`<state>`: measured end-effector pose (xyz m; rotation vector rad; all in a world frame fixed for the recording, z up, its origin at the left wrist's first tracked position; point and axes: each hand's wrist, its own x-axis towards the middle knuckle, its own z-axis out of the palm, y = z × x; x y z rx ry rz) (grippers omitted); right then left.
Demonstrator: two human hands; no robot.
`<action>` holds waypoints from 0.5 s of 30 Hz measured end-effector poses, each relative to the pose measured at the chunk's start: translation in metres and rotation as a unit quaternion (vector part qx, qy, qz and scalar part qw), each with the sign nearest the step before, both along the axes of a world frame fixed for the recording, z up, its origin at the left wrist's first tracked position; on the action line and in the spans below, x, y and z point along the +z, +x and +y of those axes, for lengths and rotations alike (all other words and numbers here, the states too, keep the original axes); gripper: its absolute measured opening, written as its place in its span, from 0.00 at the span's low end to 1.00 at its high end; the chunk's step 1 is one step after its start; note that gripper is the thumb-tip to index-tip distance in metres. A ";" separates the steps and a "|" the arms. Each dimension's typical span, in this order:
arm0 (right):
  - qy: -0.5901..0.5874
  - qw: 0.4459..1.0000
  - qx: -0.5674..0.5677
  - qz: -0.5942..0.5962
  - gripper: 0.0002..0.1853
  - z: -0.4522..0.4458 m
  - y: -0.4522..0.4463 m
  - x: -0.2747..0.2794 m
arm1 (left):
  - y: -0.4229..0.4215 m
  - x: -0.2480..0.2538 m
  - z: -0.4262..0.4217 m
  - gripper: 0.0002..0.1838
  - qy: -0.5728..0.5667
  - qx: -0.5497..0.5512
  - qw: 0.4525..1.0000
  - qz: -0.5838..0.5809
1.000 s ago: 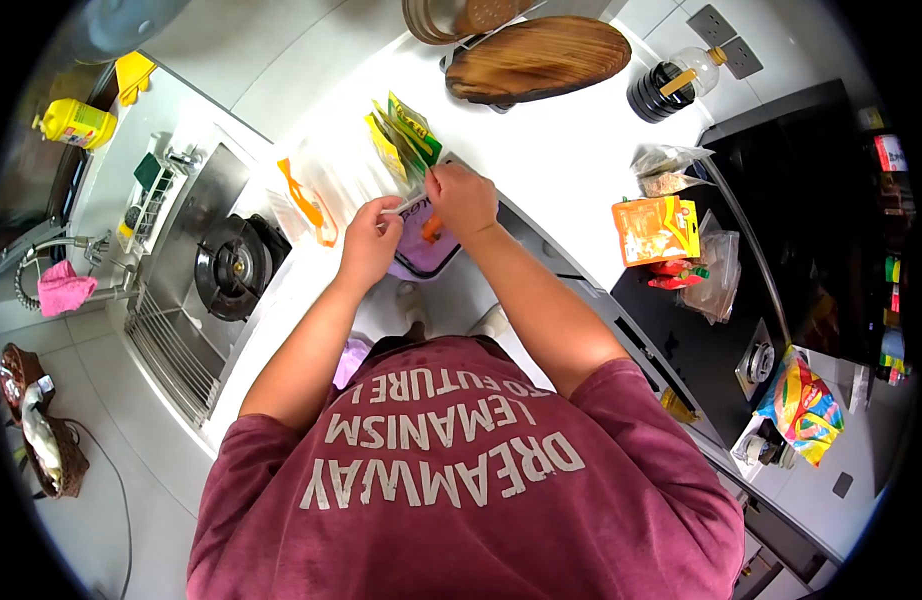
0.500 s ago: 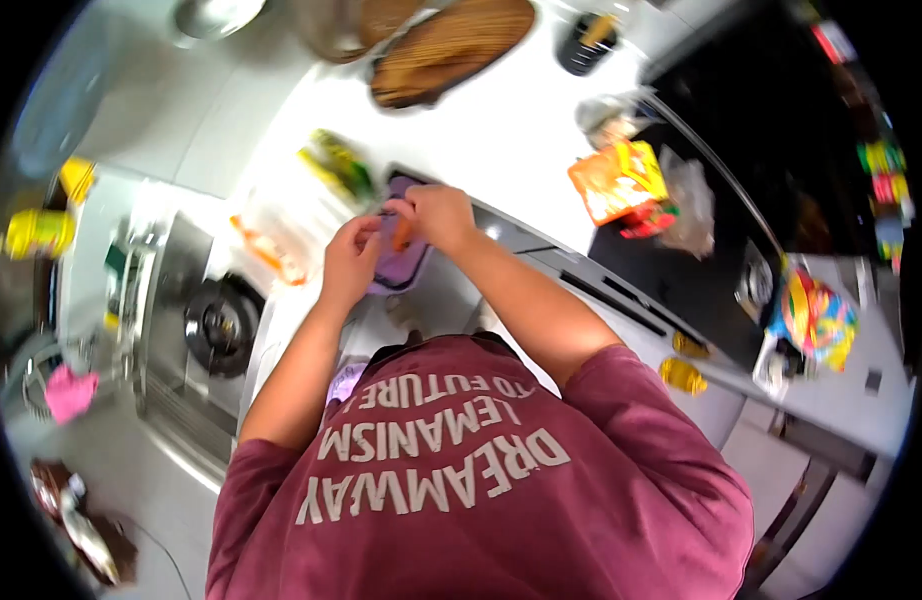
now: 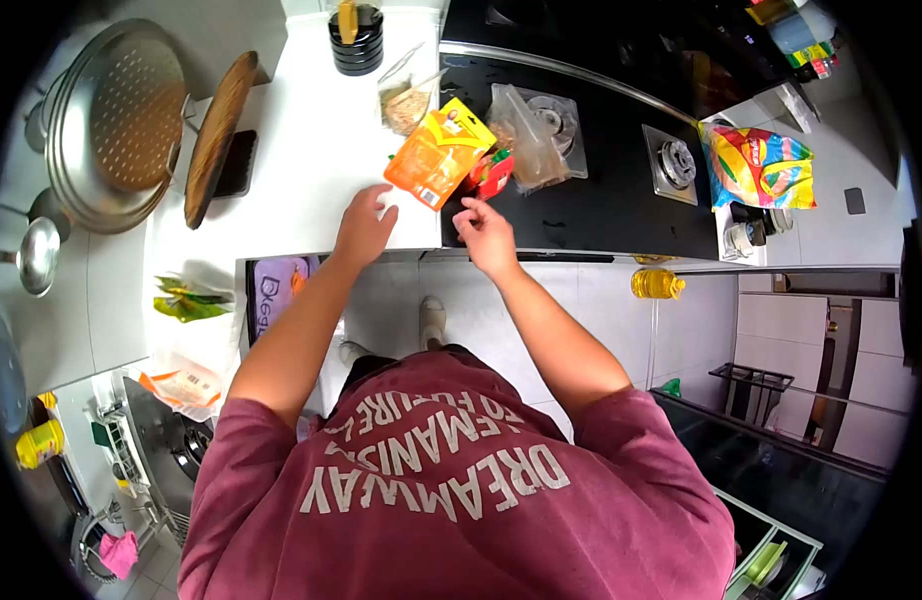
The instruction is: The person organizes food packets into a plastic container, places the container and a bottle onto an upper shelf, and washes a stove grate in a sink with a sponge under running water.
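Near the counter's front edge, my left hand [image 3: 365, 226] is open and empty, thumb apart from the fingers. It is just left of an orange and yellow food packet [image 3: 433, 158]. My right hand [image 3: 487, 238] holds nothing; its fingers are slightly curled and apart. Just beyond its fingertips lies a red packet [image 3: 495, 177], partly covered by the orange one. A clear plastic bag [image 3: 526, 140] lies behind on the black stovetop [image 3: 601, 130]. A clear bag with tan contents [image 3: 408, 106] rests behind the orange packet.
A wooden board [image 3: 219, 140] and steel steamer [image 3: 136, 125] stand at the left. Green leaves [image 3: 191, 300] lie by a purple-lined bin [image 3: 277, 278]. A black container [image 3: 356, 45] is at the back, a colourful bag [image 3: 763, 168] and yellow oil bottle [image 3: 658, 284] at right.
My view has turned right, toward the stove. Both hands have left the purple-lined bin, and the orange item that was at them there no longer shows in them. They are now beside the packets.
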<state>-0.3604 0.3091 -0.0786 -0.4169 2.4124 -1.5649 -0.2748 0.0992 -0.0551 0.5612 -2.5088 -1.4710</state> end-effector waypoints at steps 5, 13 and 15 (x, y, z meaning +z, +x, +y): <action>-0.013 0.973 -0.017 -0.229 0.37 -0.008 -0.014 -0.019 | -0.078 -0.061 -0.006 0.34 -0.157 0.007 0.987 0.026; -0.133 0.950 -0.039 -0.278 0.16 -0.040 -0.027 -0.021 | -0.073 -0.059 0.002 0.33 0.052 0.132 0.986 -0.084; -0.132 0.960 -0.006 -0.248 0.12 -0.039 -0.025 -0.020 | -0.059 -0.056 0.004 0.29 0.086 0.162 0.982 -0.051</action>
